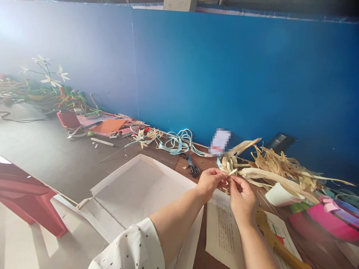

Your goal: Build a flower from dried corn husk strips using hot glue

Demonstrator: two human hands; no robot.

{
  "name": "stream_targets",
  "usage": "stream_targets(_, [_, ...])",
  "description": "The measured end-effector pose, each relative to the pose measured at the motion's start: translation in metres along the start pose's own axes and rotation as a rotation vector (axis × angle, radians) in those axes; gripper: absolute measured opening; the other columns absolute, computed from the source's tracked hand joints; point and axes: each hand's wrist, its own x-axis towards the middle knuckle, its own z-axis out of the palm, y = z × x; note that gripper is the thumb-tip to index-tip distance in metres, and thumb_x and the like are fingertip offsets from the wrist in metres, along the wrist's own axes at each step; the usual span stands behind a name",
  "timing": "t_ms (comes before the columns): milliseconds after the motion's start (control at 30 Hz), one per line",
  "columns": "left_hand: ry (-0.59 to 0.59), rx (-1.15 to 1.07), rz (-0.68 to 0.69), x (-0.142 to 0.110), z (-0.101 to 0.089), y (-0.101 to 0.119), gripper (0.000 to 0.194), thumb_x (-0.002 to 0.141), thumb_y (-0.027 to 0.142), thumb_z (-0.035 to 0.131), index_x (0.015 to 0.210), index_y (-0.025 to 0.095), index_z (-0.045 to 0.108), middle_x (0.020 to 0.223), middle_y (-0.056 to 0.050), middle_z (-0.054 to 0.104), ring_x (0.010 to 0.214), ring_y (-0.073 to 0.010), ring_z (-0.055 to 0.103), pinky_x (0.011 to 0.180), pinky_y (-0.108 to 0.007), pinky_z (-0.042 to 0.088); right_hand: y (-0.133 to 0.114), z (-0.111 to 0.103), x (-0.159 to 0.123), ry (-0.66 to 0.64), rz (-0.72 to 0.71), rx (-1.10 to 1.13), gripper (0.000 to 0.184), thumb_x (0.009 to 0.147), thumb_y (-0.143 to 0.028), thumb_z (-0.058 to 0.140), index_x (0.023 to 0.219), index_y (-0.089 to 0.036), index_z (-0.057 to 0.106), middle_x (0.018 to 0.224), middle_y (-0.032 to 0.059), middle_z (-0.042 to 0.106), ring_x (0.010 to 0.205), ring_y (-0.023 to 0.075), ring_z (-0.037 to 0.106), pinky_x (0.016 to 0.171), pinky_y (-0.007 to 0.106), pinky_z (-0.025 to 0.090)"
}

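My left grip (208, 183) and right grip (244, 196) meet over the worktop (81, 160), the fingertips of each pinched together and, as I judge it, clamped on one small pale husk strip (233, 172). The strip is just in front of the heap of dried husks (273, 164), right of the scissors (193, 170) and beyond the printed sheet (221, 228). I take the step in hand to be close finger work on that strip, shaping or parting it; my fingers cover too much for me to tell which.

The next move, I'd say, calls for one grip to hold firm while the other works the fibre gently, along its length, since dry husk looks ready to split. My right wrist should keep clear of the white cup (282, 195), tipped over near the husks, and my right forearm of the mustard-coloured glue gun (280, 239) beside it.

What shows of the strip is cream, thin and narrow, with a dry, papery look; the rest is hidden. The husks behind it run from pale straw to brown, curled and ragged at the ends. Further left, near the blue cord (179, 142), lie small husk flowers (141, 140) of a similar pale colour.
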Motion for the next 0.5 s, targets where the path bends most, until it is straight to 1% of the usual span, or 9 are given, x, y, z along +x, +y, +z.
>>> stream_targets(200, [0.002,0.031,0.08,0.002,0.001,-0.006,0.039,0.053,0.04,0.078,0.067,0.011,0.056,0.06,-0.001,0.055,0.055,-0.0075,0.049,0.062,-0.025,0.04,0.003,0.001,-0.001,0.03,-0.018,-0.035,0.036,0.077,-0.05,0.059,0.095,-0.019,0.064,0.087,0.0083,0.068,0.075,0.0208,0.061,0.071,0.033,0.046])
stream_targets(367, [0.019,0.124,0.151,0.005,0.002,-0.011,0.038,0.059,0.042,0.075,0.067,0.012,0.055,0.058,0.0,0.054,0.053,-0.0061,0.046,0.056,-0.022,0.037,0.002,-0.001,-0.001,0.044,-0.036,-0.032,0.032,0.078,-0.047,0.057,0.093,-0.019,0.064,0.088,0.0085,0.068,0.077,0.0211,0.062,0.073,0.033,0.046])
stream_targets(500, [0.006,0.161,0.158,0.005,0.002,-0.012,0.037,0.06,0.043,0.073,0.069,0.012,0.055,0.06,0.0,0.054,0.054,-0.0064,0.047,0.057,-0.022,0.039,0.0,-0.003,-0.001,0.061,-0.065,-0.072,0.033,0.078,-0.047,0.057,0.091,-0.018,0.065,0.085,0.0089,0.068,0.074,0.0207,0.061,0.07,0.032,0.047])
